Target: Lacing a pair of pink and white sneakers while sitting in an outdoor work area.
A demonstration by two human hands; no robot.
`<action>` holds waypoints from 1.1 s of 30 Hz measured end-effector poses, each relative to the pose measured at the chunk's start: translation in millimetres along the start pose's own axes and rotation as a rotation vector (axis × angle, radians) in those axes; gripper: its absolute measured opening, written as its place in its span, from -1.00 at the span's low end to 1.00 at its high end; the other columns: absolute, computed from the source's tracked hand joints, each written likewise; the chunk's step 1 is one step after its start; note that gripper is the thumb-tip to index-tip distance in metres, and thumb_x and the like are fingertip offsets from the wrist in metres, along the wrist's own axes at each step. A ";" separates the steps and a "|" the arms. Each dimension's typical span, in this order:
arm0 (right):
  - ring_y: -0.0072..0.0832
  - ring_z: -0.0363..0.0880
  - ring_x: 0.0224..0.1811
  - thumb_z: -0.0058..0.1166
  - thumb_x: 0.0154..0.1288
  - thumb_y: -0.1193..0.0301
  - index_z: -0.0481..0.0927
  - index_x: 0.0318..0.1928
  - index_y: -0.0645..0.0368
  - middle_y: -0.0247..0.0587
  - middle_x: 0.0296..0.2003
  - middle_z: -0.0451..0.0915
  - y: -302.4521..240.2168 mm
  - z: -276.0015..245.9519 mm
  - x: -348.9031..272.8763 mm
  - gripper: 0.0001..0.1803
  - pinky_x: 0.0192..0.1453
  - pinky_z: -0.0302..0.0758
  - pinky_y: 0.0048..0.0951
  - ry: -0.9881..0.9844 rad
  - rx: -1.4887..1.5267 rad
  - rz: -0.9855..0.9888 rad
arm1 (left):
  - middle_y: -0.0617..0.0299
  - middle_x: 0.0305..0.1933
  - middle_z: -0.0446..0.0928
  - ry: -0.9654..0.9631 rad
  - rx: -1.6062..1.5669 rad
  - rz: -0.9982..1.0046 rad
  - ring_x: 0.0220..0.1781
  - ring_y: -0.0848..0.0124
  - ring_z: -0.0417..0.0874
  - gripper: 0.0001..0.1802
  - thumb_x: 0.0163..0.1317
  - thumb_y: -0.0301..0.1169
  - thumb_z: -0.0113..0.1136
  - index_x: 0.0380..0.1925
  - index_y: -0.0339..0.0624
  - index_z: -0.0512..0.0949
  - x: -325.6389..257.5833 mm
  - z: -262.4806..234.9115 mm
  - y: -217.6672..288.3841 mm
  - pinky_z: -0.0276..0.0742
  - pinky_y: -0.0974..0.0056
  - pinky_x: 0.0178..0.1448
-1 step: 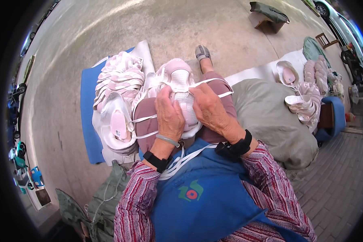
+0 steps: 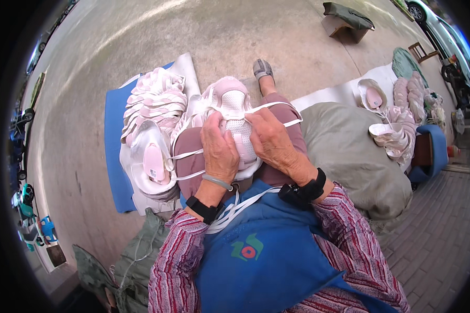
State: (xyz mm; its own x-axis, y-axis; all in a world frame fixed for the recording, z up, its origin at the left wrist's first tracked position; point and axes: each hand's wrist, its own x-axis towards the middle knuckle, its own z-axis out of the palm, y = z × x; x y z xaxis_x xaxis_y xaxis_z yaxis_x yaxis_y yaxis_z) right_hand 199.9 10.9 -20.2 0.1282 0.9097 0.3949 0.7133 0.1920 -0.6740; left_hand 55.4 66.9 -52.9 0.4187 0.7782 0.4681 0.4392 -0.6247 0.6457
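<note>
On my lap lies a pale pink and white shoe upper (image 2: 234,96) with a white mesh tongue. My left hand (image 2: 219,148) is closed at its left edge, fingertips bent in under the eyelet row. At the opposite edge, my right hand (image 2: 271,136) pinches the upper, thumb and fingers close together. A white shoelace (image 2: 274,106) crosses the tongue between the hands and loops out to the right. More lace (image 2: 188,154) trails over my left thigh. The fingertips are partly hidden, so their exact hold on lace or edge is unclear.
Left of my legs, stacked shoe uppers (image 2: 154,99) rest on a blue and white sheet (image 2: 117,151). More uppers (image 2: 394,133) lie at the right beyond a grey-green cloth bundle (image 2: 350,156). A covered box (image 2: 347,26) stands on the concrete ahead.
</note>
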 end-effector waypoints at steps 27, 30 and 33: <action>-0.13 0.46 -0.23 0.12 0.21 0.56 0.45 -0.24 0.22 -0.04 -0.32 0.40 -94.9 -1.3 19.1 -0.86 -0.15 0.42 -0.28 -0.205 0.441 -0.145 | -0.21 0.09 0.35 -0.039 -0.071 0.032 0.17 -0.13 0.42 -0.57 0.19 -0.58 0.04 0.10 -0.39 0.35 7.4 -28.5 -6.1 0.41 0.05 0.21; -0.14 0.50 -0.28 0.12 0.21 0.51 0.46 -0.26 0.19 -0.06 -0.34 0.41 -62.9 20.6 11.4 -0.88 -0.23 0.47 -0.29 -0.092 0.172 -0.017 | -0.18 0.06 0.38 -0.133 -0.009 0.004 0.09 -0.11 0.48 -0.53 0.12 -0.58 0.09 0.08 -0.38 0.34 15.1 -38.5 -5.1 0.50 0.07 0.11; -0.19 0.55 -0.37 0.13 0.21 0.45 0.48 -0.27 0.16 -0.09 -0.37 0.45 -48.5 25.8 9.1 -0.88 -0.34 0.51 -0.29 -0.066 -0.244 0.039 | -0.16 -0.01 0.41 -0.155 -0.007 0.036 0.02 -0.10 0.51 -0.62 0.14 -0.60 0.05 0.01 -0.36 0.38 19.0 -36.6 -14.1 0.50 0.05 0.07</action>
State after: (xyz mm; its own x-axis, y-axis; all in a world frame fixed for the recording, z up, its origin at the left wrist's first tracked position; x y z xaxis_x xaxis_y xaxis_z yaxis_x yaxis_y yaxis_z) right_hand 148.8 19.3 0.0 0.1197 0.9383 0.3244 0.8549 0.0687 -0.5143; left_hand 28.1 92.8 -31.0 0.5521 0.7356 0.3926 0.4165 -0.6512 0.6344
